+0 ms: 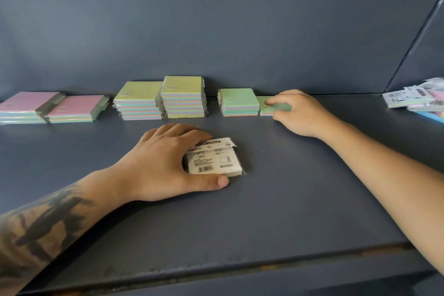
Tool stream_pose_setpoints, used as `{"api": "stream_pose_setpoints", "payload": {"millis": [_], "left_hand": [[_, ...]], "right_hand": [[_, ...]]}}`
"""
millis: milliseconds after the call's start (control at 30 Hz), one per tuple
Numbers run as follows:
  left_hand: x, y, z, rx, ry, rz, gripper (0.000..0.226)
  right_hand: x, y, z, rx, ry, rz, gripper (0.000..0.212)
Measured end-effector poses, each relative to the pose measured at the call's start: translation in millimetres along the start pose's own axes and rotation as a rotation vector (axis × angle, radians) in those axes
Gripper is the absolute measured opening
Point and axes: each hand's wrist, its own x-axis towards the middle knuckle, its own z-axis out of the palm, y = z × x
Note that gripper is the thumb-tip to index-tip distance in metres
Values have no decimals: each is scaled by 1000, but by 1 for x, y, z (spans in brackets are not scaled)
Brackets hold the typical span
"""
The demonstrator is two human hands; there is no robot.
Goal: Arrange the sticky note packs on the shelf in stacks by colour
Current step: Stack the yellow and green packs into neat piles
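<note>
On the dark grey shelf, my left hand grips a sticky note pack lying label side up in the middle. My right hand holds a green-topped pack at the back, beside a short green-topped stack. Two taller yellow-topped stacks stand left of that. Two pink-topped stacks lie at the far left.
A loose pile of unsorted packs lies at the right end, some label side up. The shelf's back wall runs behind the stacks, a slanted side panel rises at the right, and the front edge is near me.
</note>
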Motion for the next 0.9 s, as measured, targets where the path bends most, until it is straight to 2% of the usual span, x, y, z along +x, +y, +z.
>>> {"api": "stream_pose_setpoints", "payload": {"millis": [667, 833, 900], "left_hand": [[3, 3, 0, -21, -20, -5, 91], [2, 3, 0, -29, -23, -8, 95], [-1, 2, -2, -42, -41, -3, 101]], "right_hand": [[10, 7, 11, -37, -25, 33, 48], [5, 11, 7, -48, -45, 2, 45], [2, 9, 4, -49, -42, -27, 51]]}}
